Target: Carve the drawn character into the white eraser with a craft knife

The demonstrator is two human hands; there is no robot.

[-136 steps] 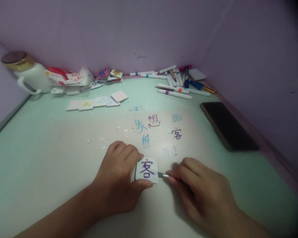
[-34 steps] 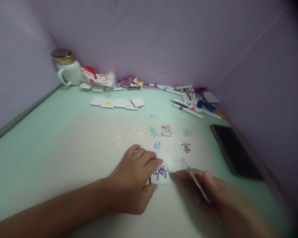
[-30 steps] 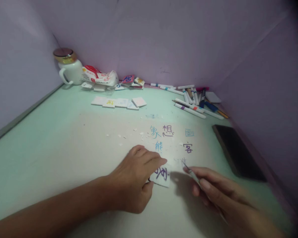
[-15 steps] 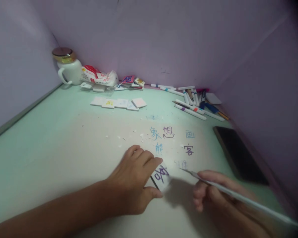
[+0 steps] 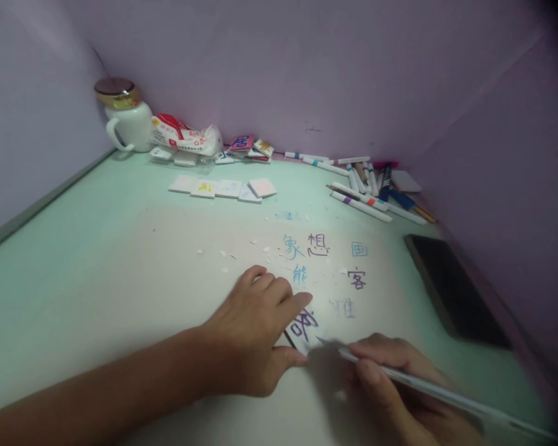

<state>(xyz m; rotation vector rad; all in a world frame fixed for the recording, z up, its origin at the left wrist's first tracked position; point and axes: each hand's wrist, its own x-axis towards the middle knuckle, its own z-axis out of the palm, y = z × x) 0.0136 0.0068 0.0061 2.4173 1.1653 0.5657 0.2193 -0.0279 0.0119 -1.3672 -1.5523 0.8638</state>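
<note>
My left hand [image 5: 255,331] lies on the table with its thumb and fingers around a white square block [image 5: 302,348]. A purple character is on the block's face, a dark line runs along its left side, and my fingers cover part of it. In my right hand [image 5: 390,378] is a slim craft knife [image 5: 418,385] with a pointed blade, held like a pen. Its tip is just right of the block; whether it touches cannot be told. Purple and blue characters [image 5: 316,244] are marked on the table beyond my hands, with small white shavings [image 5: 223,253] scattered beside them.
A dark phone-like slab [image 5: 451,291] lies at the right. Several markers [image 5: 360,206] are piled at the back right. White tiles [image 5: 229,189], a red-and-white packet [image 5: 186,137] and a lidded white mug [image 5: 132,127] stand toward the back wall.
My right hand has brought the knife left and down, from near the faint characters on the table to beside the block. My left hand keeps its hold; the view has shifted slightly.
</note>
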